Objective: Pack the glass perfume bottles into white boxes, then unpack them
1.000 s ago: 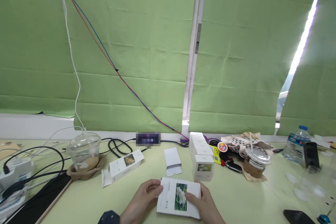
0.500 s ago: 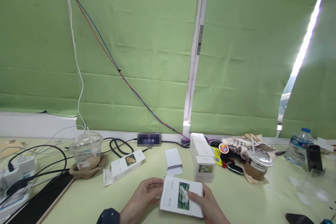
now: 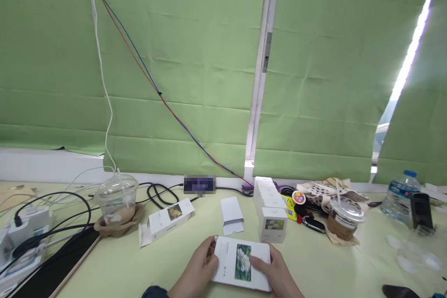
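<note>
A white card or flat pack (image 3: 228,265) printed with a white flower on green lies between my hands near the bottom centre. My left hand (image 3: 200,265) pinches its left edge with the fingers curled in. On the other side my right hand (image 3: 275,270) grips the right edge, thumb resting on the flower picture. Just beyond is a small folded white paper piece (image 3: 231,214) on the table. An opened white box with a yellow flower picture (image 3: 169,219) lies to the left. A row of white boxes (image 3: 273,225) stands to the right.
Behind the left hand are a clear plastic cup (image 3: 117,200) in a cardboard holder, cables and a power strip (image 3: 31,237). A dark flat device (image 3: 66,265) lies far left. Rightward are keys (image 3: 314,224), an iced drink cup (image 3: 344,219), a water bottle (image 3: 400,195) and a black object (image 3: 398,291).
My left hand has shifted slightly right, and its fingers have curled in more at the card's left edge. My right hand keeps its hold.
</note>
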